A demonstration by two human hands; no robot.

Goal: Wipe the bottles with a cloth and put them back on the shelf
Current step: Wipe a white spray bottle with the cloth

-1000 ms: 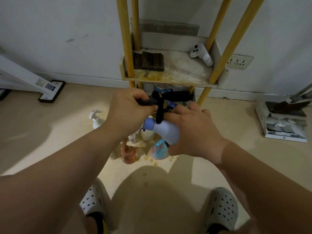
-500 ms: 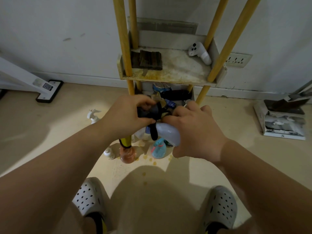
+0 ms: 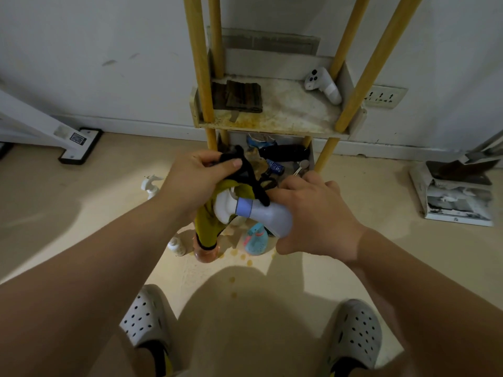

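My right hand (image 3: 318, 216) grips a pale lilac spray bottle (image 3: 268, 214) lying on its side, its white nozzle head (image 3: 223, 208) pointing left. My left hand (image 3: 196, 178) pinches a yellow-green cloth with black edging (image 3: 209, 221) and holds it against the nozzle; the cloth hangs down below. Below my hands several bottles stand on the floor: a blue one (image 3: 255, 240), an orange one (image 3: 206, 254), a small white one (image 3: 177, 246) and a white sprayer (image 3: 151, 186). The stained shelf (image 3: 285, 115) with yellow posts stands just behind.
On the shelf lie a dark folded cloth (image 3: 239, 96) and a white controller (image 3: 324, 85). The lower tier (image 3: 280, 156) holds dark clutter. A white stand foot (image 3: 79, 145) sits left, a box of papers (image 3: 457, 197) right. My two white clogs are at the bottom.
The cloth has unfolded and now hangs yellow below my left hand. The bottle has tipped further, showing its white nozzle head, and both hands sit slightly lower.
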